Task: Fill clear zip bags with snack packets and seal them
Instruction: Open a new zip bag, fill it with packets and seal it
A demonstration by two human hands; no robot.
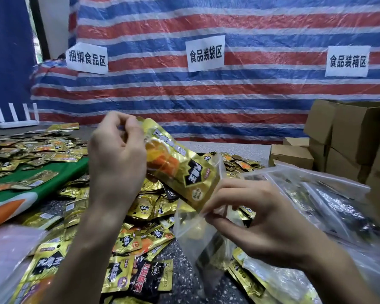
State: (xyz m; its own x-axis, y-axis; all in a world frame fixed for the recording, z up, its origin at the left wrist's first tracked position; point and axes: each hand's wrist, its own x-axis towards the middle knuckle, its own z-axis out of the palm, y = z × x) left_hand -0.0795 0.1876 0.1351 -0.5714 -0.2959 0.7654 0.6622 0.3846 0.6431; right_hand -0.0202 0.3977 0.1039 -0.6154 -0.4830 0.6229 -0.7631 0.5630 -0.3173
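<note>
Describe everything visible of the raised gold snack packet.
The gold snack packet is shiny foil with an orange food picture, a jagged black label and a round emblem. It slants down to the right. The left hand pinches its top end; its lower end meets the mouth of the clear zip bag that the right hand holds.

Left hand (116,159) is up high, back toward the camera, fingers curled, pinching a shiny gold foil snack packet (180,172) by its top. Right hand (259,216) sits lower, fingertips pinching the rim of a clear plastic zip bag (195,235).
</note>
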